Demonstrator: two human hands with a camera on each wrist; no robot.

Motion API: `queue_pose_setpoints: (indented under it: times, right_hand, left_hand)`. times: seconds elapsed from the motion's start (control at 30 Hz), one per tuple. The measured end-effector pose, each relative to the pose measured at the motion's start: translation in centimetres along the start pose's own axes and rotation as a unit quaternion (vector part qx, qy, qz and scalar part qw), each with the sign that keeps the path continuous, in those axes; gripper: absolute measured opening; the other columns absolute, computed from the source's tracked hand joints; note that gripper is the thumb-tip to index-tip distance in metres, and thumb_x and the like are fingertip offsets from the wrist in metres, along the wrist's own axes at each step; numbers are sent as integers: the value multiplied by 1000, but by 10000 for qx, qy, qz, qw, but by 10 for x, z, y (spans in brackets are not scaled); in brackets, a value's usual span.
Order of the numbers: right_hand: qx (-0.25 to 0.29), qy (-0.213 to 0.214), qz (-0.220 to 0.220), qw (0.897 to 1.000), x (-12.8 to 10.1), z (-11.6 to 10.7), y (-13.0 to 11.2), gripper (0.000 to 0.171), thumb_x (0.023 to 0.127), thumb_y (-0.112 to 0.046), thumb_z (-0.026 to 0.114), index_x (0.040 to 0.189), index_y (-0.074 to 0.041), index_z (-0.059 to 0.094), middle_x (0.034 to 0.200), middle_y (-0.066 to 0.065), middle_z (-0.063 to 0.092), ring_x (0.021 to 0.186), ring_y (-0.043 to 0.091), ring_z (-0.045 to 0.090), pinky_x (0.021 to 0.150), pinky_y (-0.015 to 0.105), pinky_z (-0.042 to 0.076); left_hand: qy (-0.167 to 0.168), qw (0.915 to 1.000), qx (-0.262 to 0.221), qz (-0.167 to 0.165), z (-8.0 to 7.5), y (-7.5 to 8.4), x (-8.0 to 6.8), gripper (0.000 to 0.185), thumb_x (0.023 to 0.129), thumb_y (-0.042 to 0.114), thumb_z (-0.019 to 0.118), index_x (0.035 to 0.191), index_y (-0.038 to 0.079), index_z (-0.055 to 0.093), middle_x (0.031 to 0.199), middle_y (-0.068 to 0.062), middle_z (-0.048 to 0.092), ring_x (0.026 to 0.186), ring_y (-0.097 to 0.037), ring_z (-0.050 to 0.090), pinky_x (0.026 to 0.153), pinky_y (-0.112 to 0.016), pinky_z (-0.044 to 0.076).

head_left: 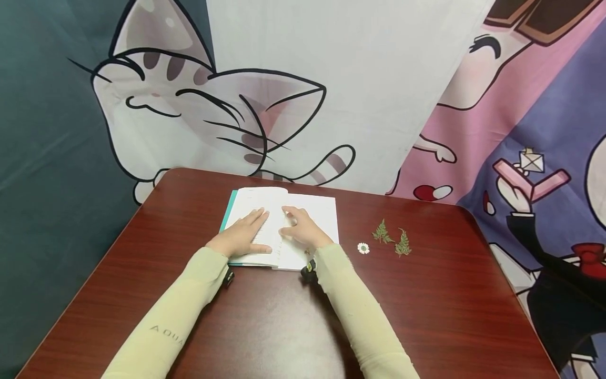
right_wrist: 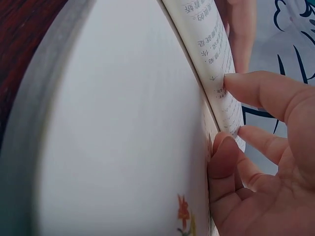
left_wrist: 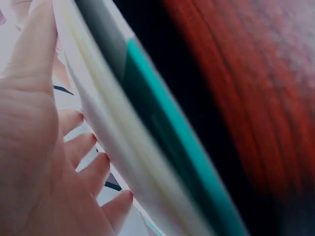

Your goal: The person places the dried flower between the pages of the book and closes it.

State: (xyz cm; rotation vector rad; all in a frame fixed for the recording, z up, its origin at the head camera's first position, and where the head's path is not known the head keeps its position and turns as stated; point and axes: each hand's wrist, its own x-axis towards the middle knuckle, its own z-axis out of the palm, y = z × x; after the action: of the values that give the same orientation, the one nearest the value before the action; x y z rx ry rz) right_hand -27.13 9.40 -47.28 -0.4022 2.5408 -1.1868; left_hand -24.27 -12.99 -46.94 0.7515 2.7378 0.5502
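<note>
Left hand (head_left: 242, 235) flat, grasping nothing; right hand (head_left: 304, 229), grip I cannot tell; open teal-covered paper book (head_left: 318, 211), likely light, easily creased: hold at nine o'clock

Passage between book (head_left: 323, 215) and flower (head_left: 363, 248); ferns (head_left: 403, 244) beyond, apparently low.

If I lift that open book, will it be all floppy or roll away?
The pages will probably flop, since the printed one bends in the right wrist view. The teal cover looks straight-edged, so it may be stiffer. The book lies flat on the table, so it probably won't roll.
</note>
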Motion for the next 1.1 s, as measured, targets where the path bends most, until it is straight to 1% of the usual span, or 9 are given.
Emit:
queue_pose_setpoints:
  times: [0.13,0.3,0.47,0.6,0.7,0.83,0.9,1.0,1.1]
  right_hand:
    - [-59,6,-80,10000,1,0,0,71,93,-18,73,156,-13,40,143,17,48,132,32,47,112,50,38]
    - [-108,40,-131,9998,2,0,1,72,92,-20,73,156,-14,41,143,17,48,131,32,48,112,50,38]
    - [-78,106,-119,9998,2,1,4,68,93,-19,72,154,-14,44,142,16,50,125,32,53,109,48,41]
    - [19,145,-181,9997,2,3,7,63,93,-19,70,151,-12,47,141,16,53,119,32,55,103,46,45]
    - [246,234,-195,9992,0,6,11,58,95,-17,69,149,-10,49,136,16,57,115,30,57,95,42,51]
    - [673,460,-142,9966,-9,8,14,48,97,-14,65,144,-10,54,120,13,64,103,23,63,77,32,57]
    - [867,622,-108,9942,-16,6,15,43,98,-13,63,140,-11,56,113,11,65,95,20,64,69,29,57]
    - [964,943,-215,9906,-27,-2,16,39,97,-9,63,136,-9,60,106,11,66,85,19,65,66,29,56]
    - [838,1318,-409,9869,-37,-13,18,37,95,-6,64,132,-7,62,102,11,68,80,19,64,70,29,54]
  left_hand:
    - [-134,9999,84,1,-2,2,-2,101,93,55,67,161,0,17,168,-21,12,154,-41,12,120,-61,19]
    - [-341,9993,93,-101,-2,5,-3,99,95,52,66,161,-2,16,167,-24,10,153,-44,10,118,-65,18]
    - [-561,9978,162,-310,6,-2,1,99,97,56,60,162,1,10,168,-22,5,154,-44,5,118,-66,13]
    - [-683,9964,232,-436,13,-12,4,101,97,60,57,163,4,5,169,-18,0,154,-41,2,118,-67,10]
    - [-788,9953,224,-516,8,-5,0,100,98,60,56,163,4,4,169,-18,0,155,-41,0,119,-66,8]
    - [-889,9939,233,-615,0,8,-8,97,100,56,56,162,1,6,169,-21,1,154,-42,1,120,-65,7]
    - [-904,9934,248,-654,0,10,-8,96,100,56,55,162,1,7,169,-20,1,154,-42,0,120,-65,6]
    - [-899,9932,233,-698,2,13,-9,96,100,56,55,163,2,6,169,-19,0,155,-41,-1,120,-65,5]
    - [-880,9934,207,-707,2,14,-9,96,100,56,55,163,3,5,169,-19,-1,155,-40,-2,120,-65,4]
